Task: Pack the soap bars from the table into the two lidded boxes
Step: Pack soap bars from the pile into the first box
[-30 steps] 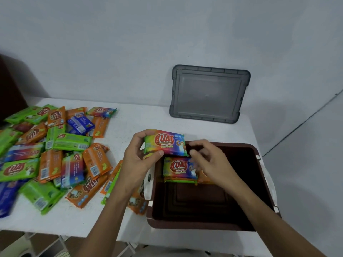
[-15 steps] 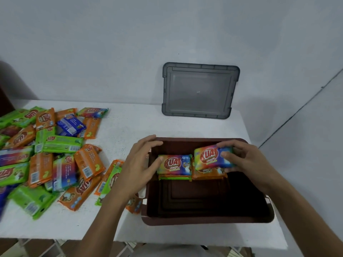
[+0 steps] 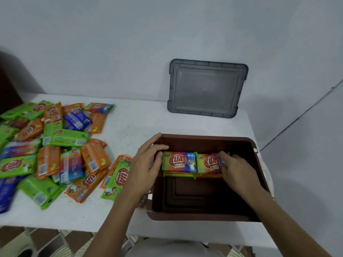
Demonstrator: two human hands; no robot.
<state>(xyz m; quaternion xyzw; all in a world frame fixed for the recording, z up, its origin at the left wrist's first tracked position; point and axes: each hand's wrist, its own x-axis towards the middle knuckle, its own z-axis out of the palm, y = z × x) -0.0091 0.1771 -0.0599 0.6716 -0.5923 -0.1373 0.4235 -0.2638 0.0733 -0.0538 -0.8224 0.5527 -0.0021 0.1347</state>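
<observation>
At box [image 3: 204,138] 12 o'clock wall, right hand [image 3: 236,172] fingers pinch right bar [image 3: 207,163]; left hand [image 3: 145,165] straight fingers brace left bar [image 3: 179,162]. Seat flush, level.

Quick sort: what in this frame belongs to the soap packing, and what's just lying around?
Job: brown box, grey lid, left rainbow bar, right rainbow bar held by the right hand, left hand, loose soap bars, table.
Lying about: dark furniture at the far left.
</observation>
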